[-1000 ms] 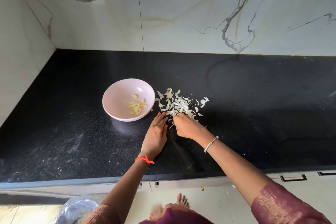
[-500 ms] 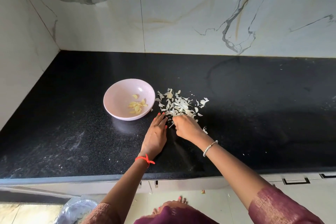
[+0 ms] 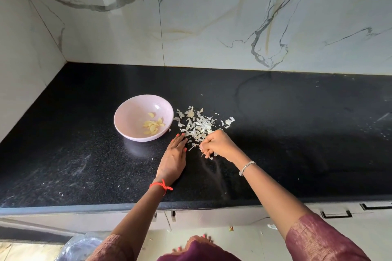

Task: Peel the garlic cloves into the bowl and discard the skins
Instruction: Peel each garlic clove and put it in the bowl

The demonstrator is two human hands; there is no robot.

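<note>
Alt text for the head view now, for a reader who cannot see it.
A person's right hand grips garlic skins at the near edge of a pile on a black counter, while the left hand lies flat beside it. A pink bowl left of the pile holds peeled cloves.

- Your bowl point(image 3: 131, 112) stands on the bench point(image 3: 297, 133), centre-left of the frame, with the garlic cloves point(image 3: 153, 126) in it.
- The skins point(image 3: 198, 126) lie just right of the bowl.
- Your left hand point(image 3: 174, 160) rests on the bench below the bowl and skins.
- Your right hand point(image 3: 218, 144) is at the skins' lower right edge.
</note>
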